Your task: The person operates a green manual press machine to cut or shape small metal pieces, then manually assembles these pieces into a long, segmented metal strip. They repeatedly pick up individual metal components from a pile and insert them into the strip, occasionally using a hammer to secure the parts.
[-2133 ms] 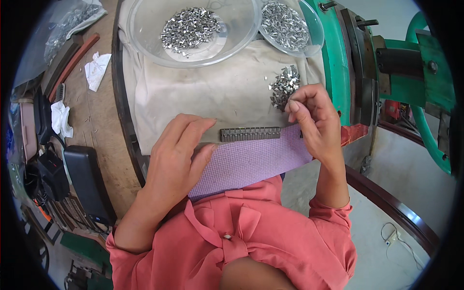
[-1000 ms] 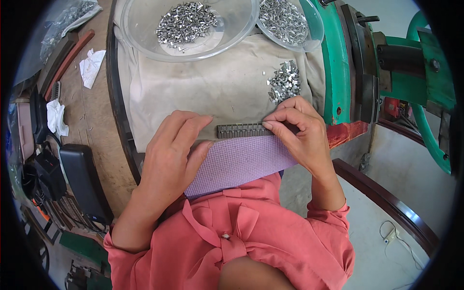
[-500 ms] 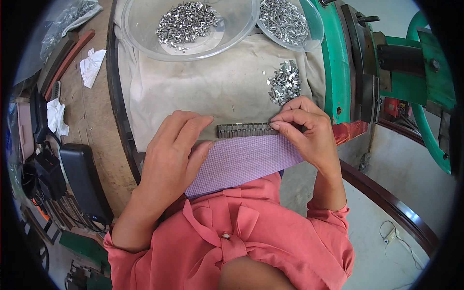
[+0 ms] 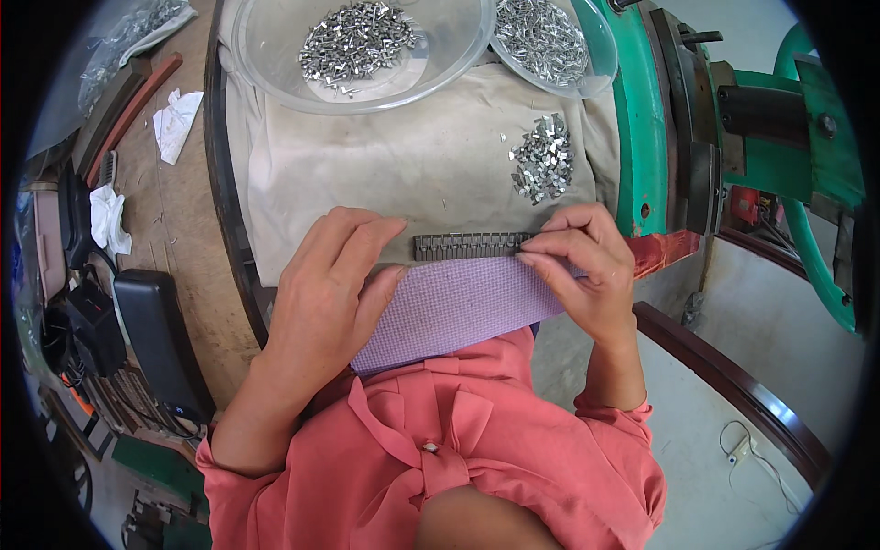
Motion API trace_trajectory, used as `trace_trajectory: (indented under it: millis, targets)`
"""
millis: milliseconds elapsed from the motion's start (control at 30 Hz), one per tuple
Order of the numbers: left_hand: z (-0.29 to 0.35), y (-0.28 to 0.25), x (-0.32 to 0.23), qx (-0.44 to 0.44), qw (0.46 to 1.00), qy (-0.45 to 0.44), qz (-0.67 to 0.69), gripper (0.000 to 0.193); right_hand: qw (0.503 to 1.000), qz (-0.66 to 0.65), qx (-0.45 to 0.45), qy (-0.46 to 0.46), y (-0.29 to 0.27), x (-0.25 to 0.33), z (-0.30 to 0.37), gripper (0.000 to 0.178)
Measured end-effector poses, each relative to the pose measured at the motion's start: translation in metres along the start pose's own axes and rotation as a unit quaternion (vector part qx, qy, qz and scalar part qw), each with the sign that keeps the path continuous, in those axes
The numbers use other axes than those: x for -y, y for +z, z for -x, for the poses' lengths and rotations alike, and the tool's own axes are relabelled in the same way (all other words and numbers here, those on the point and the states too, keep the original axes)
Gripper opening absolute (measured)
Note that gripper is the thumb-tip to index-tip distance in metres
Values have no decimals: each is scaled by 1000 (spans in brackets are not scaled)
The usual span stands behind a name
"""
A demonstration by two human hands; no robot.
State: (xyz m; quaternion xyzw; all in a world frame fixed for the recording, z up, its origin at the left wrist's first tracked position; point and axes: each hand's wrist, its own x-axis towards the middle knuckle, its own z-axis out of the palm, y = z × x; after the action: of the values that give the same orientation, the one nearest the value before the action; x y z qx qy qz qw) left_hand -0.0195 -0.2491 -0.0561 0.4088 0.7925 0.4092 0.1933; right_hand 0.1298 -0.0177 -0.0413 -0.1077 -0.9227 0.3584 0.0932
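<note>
A dark metal strip with a row of slots [image 4: 469, 246] lies crosswise on the beige cloth, along the edge of a purple woven mat [image 4: 440, 307]. My right hand [image 4: 587, 261] is at its right end, thumb and forefinger drawn together in a pinch. Whatever small thing they hold is hidden. Beyond that hand, small flat silvery metal pieces [image 4: 543, 160] lie in a loose heap. My left hand [image 4: 332, 280] rests just left of the strip, thumb apart from the fingers and nothing between them.
At the back stand a large clear plastic bowl [image 4: 266, 78] and a smaller clear tub [image 4: 600, 84], both with small metal parts. A green machine [image 4: 640, 137] borders the right side. On the wooden bench to the left lie a black case [image 4: 163, 344] and crumpled white paper [image 4: 176, 126].
My right hand has shifted slightly toward me, its fingers lower at the strip's right end, and more of the heap shows. My left hand has barely moved.
</note>
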Motion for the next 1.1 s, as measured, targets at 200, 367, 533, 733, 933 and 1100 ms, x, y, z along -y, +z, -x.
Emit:
trace_trajectory:
  millis: [200,367,533,733,933,1100]
  targets:
    - [0,0,-1,-1,1000,7,-3,41,994,78,-2,-72,9,3,-4,16]
    - [0,0,-2,-4,1000,10,-3,41,991,112,20,-65,8,8,-10,14]
    - [1,1,0,-15,1000,18,2,40,995,58,58,-59,-5,8,-25,12]
    - [0,1,0,-13,1000,13,6,40,996,35,31,-75,12,6,-55,15]
    - [0,0,-1,-4,1000,4,6,40,987,90,60,-120,34,16,-65,15]
    - [-1,-1,-2,5,1000,8,5,40,991,56,59,-105,29,12,-64,13]
